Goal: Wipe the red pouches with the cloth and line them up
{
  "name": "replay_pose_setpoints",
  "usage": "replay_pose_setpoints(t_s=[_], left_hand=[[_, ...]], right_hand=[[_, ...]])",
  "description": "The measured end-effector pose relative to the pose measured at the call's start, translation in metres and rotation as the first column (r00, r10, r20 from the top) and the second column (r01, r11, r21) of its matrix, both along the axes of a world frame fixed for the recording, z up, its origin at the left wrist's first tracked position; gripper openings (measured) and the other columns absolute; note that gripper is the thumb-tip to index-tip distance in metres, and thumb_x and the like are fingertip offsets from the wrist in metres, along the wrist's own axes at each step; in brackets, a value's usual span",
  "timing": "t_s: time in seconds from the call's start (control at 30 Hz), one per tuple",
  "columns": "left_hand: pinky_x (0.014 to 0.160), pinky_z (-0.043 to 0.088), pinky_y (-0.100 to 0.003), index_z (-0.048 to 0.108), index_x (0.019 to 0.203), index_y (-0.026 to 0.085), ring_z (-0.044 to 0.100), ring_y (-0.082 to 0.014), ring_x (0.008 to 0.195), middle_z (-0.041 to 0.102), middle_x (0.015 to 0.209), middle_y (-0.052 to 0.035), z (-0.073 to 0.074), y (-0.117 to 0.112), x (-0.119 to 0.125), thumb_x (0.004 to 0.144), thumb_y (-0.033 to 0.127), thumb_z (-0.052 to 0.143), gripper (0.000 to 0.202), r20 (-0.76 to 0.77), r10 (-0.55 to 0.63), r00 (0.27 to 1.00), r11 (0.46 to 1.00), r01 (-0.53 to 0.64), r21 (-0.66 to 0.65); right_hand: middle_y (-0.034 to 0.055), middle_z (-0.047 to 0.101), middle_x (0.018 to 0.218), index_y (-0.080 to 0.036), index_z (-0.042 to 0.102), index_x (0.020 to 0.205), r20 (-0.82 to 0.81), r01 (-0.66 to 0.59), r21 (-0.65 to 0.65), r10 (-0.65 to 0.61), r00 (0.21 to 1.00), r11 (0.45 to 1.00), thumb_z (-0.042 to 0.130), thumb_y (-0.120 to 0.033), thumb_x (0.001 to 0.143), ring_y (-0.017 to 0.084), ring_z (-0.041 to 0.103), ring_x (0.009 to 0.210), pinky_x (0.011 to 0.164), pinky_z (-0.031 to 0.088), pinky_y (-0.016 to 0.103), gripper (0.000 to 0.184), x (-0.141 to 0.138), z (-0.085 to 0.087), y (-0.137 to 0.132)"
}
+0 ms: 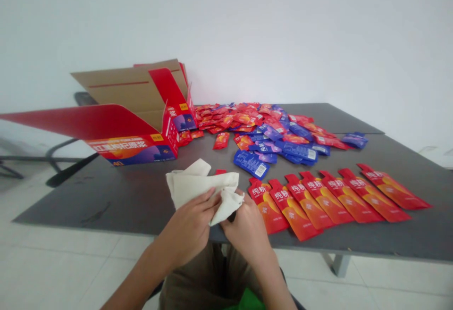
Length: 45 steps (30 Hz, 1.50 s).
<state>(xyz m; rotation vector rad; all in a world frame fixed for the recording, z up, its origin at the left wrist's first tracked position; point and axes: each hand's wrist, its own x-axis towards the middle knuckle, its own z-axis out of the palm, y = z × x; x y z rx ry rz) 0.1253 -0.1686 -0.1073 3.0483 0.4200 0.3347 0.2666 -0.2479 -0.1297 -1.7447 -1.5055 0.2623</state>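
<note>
The left hand (189, 227) is closed on a crumpled beige cloth (201, 187), its fingers wrapped over the fold. The right hand (246, 230) is also closed on the cloth, pinching its lower corner, with the two hands almost touching. The cloth is held in the air just above the near edge of the table (106, 206), with most of it bunched above the left hand.

A small piece of a red sachet (220, 171) shows just behind the cloth, partly hidden by it. Right of the right hand, seven red sachets (329, 196) lie overlapping in a slanted row along the near right part of the table, the closest one just beside that hand. Farther back, toward the far edge, a large heap of loose red sachets (237, 119) spreads across the table, with blue sachets (293, 152) mixed into its front. One blue sachet (251, 163) lies at the near side of the heap, and a single red sachet (221, 140) lies apart from it on the left.

Near the far left corner, an open red carton (130, 145) stands with its flaps spread, its brown inner faces showing. Below the hands are the person's trousers (198, 277).
</note>
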Motion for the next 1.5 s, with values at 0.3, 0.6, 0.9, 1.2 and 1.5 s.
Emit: replay_pose_setpoints(t_s=[0.3, 0.6, 0.9, 1.2, 1.5], left_hand=[[0.117, 0.027, -0.037, 0.047, 0.136, 0.010, 0.038, -0.0168, 0.138, 0.050, 0.142, -0.0119, 0.000, 0.023, 0.022, 0.080, 0.002, 0.037, 0.058, -0.019, 0.051, 0.999, 0.999, -0.051, -0.008], [0.115, 0.033, -0.037, 0.050, 0.135, 0.016, 0.040, -0.0177, 0.136, 0.051, 0.142, -0.0068, -0.002, 0.030, 0.023, 0.078, 0.002, 0.037, 0.060, 0.013, 0.082, 0.997, 0.996, -0.082, -0.046], [0.117, 0.029, -0.037, 0.044, 0.140, 0.016, 0.038, -0.0163, 0.137, 0.051, 0.142, -0.0088, -0.001, 0.000, 0.003, 0.080, 0.001, 0.037, 0.063, 0.032, 0.024, 0.999, 1.000, -0.024, -0.008], [0.114, 0.033, -0.035, 0.050, 0.134, 0.011, 0.040, -0.0188, 0.136, 0.050, 0.142, -0.0109, -0.001, 0.039, 0.031, 0.076, 0.000, 0.036, 0.061, -0.033, 0.132, 0.991, 0.990, -0.134, -0.043], [0.116, 0.029, -0.036, 0.051, 0.134, 0.013, 0.042, -0.0171, 0.135, 0.053, 0.140, -0.0104, 0.001, 0.015, 0.019, 0.080, 0.002, 0.038, 0.057, 0.011, 0.080, 0.997, 0.997, -0.079, -0.022]], right_hand=[[0.0096, 0.066, 0.107, -0.018, 0.066, 0.103, -0.038, 0.052, -0.003, -0.052, 0.998, 0.999, 0.068, -0.014, 0.073, 0.027, 0.058, 0.106, 0.094, 0.045, 0.037, 0.031, 0.000, -0.004, -0.001], [0.0101, 0.066, 0.111, -0.017, 0.065, 0.106, -0.058, 0.047, 0.000, -0.047, 0.997, 0.999, 0.069, -0.016, 0.073, 0.028, 0.056, 0.109, 0.096, 0.043, 0.039, 0.033, 0.002, -0.004, 0.001], [0.0079, 0.066, 0.108, -0.021, 0.066, 0.102, -0.039, 0.012, 0.011, -0.011, 0.999, 1.000, 0.061, -0.008, 0.073, 0.027, 0.058, 0.106, 0.093, 0.046, 0.037, 0.032, 0.000, -0.003, 0.000], [0.0091, 0.066, 0.110, -0.017, 0.064, 0.106, -0.048, 0.038, -0.010, -0.039, 0.998, 0.999, 0.070, -0.017, 0.073, 0.027, 0.057, 0.108, 0.095, 0.044, 0.037, 0.033, 0.001, -0.001, -0.001], [0.0104, 0.066, 0.109, -0.017, 0.065, 0.105, -0.031, 0.051, -0.017, -0.052, 0.998, 0.999, 0.065, -0.014, 0.074, 0.028, 0.057, 0.108, 0.096, 0.044, 0.038, 0.031, 0.001, -0.003, 0.000]])
